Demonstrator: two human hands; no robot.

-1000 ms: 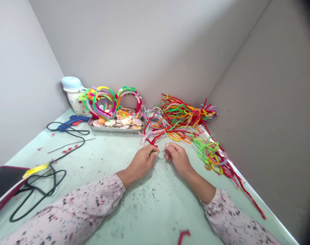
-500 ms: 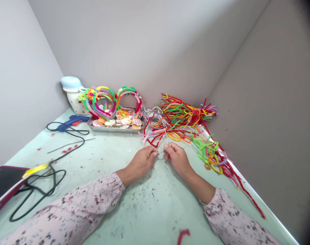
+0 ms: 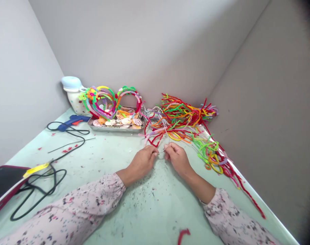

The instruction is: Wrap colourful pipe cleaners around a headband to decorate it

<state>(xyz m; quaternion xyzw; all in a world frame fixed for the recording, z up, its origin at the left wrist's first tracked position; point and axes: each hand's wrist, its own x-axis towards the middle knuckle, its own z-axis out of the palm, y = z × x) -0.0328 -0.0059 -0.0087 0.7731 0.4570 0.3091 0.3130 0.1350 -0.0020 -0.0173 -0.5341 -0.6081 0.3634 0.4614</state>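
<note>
Between my two hands runs a thin greyish wire, slightly bent, just above the table. My left hand pinches one end of it between thumb and forefinger. With its fingertips closed, my right hand grips the wire close by, a short gap from the left. Part of the wire rises past the right fingertips toward the pile of coloured pipe cleaners behind. The wire's full shape is too fine to make out.
A metal tray of seashells with fuzzy pipe-cleaner hoops stands at the back, beside a lidded white jar. Left lie a blue glue gun, its black cord and a dark red-rimmed tray. A red scrap lies in front.
Both hands stay almost in place, still holding the wire. The stretch of wire between the fingertips has shifted very slightly.
</note>
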